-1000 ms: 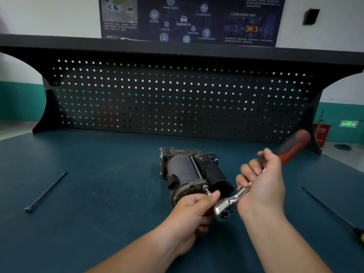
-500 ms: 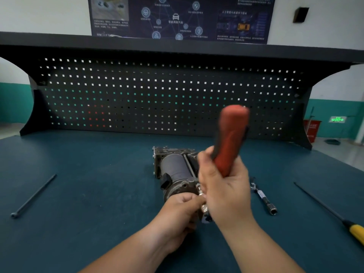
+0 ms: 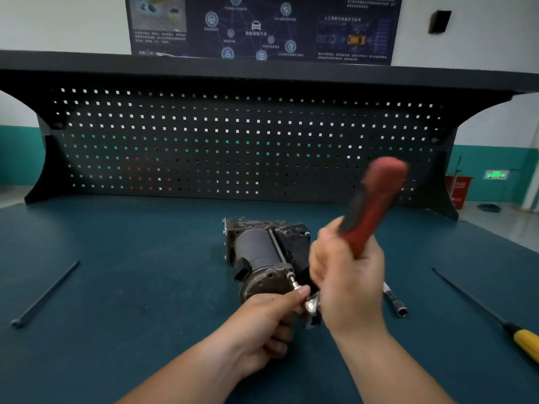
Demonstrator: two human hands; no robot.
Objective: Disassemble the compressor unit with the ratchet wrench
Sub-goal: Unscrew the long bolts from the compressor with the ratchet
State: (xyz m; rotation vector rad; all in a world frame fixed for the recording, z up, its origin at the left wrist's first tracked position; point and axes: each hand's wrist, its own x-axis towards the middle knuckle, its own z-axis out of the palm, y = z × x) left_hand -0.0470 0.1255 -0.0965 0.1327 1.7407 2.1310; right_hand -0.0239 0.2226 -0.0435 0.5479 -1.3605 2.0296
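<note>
The dark compressor unit [image 3: 259,252] lies on the teal bench [image 3: 131,287], its round end facing me, with a long bolt sticking out of its near right side. My right hand [image 3: 347,284] grips the red-handled ratchet wrench [image 3: 370,208]; the handle points up and to the right and is blurred. The chrome ratchet head [image 3: 311,307] sits at the near end of that bolt. My left hand [image 3: 268,325] pinches the socket extension just behind the ratchet head, thumb on top.
A removed long black bolt [image 3: 43,295] lies on the bench at the left. A chrome socket extension [image 3: 395,300] lies just right of my right hand. A long screwdriver with a yellow handle [image 3: 501,322] lies at the far right. A black pegboard [image 3: 233,141] stands behind.
The ratchet handle swung from low right up to near vertical, then back a little to the right. My left hand has stayed on the extension at the bolt.
</note>
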